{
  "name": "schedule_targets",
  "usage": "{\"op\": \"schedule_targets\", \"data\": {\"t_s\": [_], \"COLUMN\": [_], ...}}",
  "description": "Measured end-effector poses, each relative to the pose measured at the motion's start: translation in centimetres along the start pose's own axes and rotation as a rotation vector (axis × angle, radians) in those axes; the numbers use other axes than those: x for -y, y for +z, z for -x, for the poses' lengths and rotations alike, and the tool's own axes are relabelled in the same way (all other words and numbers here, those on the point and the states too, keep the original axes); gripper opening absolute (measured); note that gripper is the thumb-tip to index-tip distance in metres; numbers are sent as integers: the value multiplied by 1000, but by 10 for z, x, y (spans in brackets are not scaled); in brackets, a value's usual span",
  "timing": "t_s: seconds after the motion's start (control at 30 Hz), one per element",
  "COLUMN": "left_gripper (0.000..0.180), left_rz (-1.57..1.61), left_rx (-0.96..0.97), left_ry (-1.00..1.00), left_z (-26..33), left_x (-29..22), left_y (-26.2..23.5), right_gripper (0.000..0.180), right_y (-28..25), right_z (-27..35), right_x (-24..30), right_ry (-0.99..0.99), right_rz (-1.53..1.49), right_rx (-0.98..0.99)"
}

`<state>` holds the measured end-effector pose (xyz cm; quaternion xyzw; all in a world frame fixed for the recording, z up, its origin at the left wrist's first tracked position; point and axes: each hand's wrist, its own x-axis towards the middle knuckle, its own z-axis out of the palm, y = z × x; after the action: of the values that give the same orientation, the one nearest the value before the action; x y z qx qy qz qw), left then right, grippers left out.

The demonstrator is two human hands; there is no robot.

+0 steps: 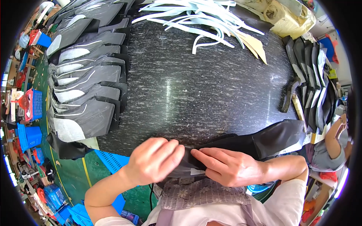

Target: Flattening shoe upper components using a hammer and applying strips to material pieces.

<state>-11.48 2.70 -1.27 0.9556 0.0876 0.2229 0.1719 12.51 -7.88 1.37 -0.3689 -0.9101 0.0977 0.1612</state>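
A black leather-like piece [243,145] lies along the near edge of the dark, streaked tabletop [196,90], and its left end hangs toward my apron. My right hand [233,167] has its fingers stretched over this piece and pressed together, gripping its near edge. Just left of it, my left hand [154,160] is curled closed at the piece's left end, slightly blurred. Whatever sits between its fingertips is hidden.
Overlapping grey-black cut pieces [94,116] with whitish patches fill the left side. Pale blue strips [211,19] and a tan scrap [253,43] lie at the back. A black-handled brush [289,94] lies beside more stacked pieces [311,83] on the right. Another person [332,150] sits beyond.
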Motion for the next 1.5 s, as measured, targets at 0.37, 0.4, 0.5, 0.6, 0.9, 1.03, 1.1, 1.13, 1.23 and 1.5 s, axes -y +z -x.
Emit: {"op": "schedule_targets", "data": {"t_s": [0.37,0.4,0.5,0.6,0.9,1.03,1.1,1.13,1.23,1.5], "left_gripper": [36,47,48,35,38,35,34,34,34,35], "left_rz": [263,354,381,62,-152,-227,-162,-163,-123,-84], "left_rx": [-88,-118,-136,-118,24,0,-7,-6,-39,35], "left_ry": [-248,-359,-451,-190,85,139,92,95,113,6], "left_z": [11,10,16,32,34,34,32,31,27,13], "left_x": [6,6,5,16,15,15,15,16,17,13], "left_y": [-1,0,-9,-18,-13,-11,-12,-13,-14,-18], "right_gripper": [44,48,47,46,49,50,51,52,50,52], "right_y": [7,7,9,9,13,10,10,11,15,20], "right_z": [-14,-13,-12,-16,-23,-33,-35,-35,-34,-21], "right_x": [6,3,7,7,12,13,13,12,11,7], "right_ry": [10,-11,24,49,56,63,60,56,68,63], "right_rz": [110,90,91,106,204,188,199,211,137,48], "right_rx": [78,83,80,76,130,171,169,168,92,-62]}}
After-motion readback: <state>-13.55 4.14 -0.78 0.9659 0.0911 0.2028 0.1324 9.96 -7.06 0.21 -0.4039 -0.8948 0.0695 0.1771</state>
